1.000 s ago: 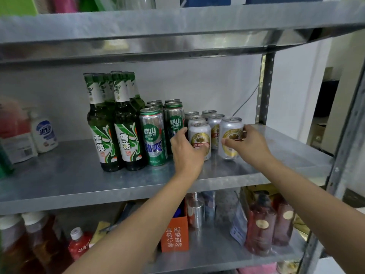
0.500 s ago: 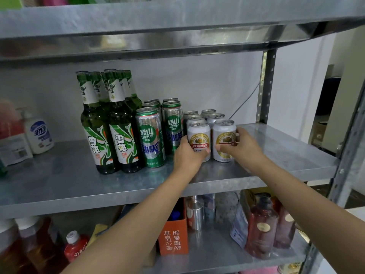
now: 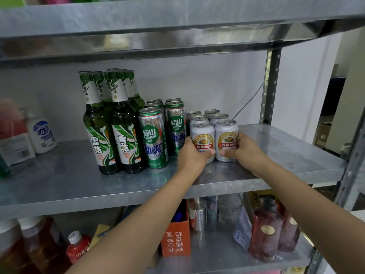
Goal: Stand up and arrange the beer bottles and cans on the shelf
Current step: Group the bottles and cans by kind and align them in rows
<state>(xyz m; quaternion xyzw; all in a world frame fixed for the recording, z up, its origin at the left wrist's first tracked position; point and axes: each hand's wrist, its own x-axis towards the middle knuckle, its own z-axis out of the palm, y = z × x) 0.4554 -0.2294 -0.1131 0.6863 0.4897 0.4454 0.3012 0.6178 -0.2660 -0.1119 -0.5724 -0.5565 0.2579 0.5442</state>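
Note:
On the metal shelf stand several green beer bottles, upright in two rows. To their right are several tall green-and-silver cans, then several short white cans in two rows. My left hand grips the front left white can. My right hand wraps the front right white can from its right side. Both front cans stand upright, side by side and touching.
A white pump bottle and a labelled box stand at the shelf's left. A perforated steel post rises at the back right. Below are an orange box, red-brown bottles and a steel cup. Another shelf hangs close overhead.
Both hands closed in on the two front white cans, and the right can slid left until it stands against the left one. The camera moved slightly closer.

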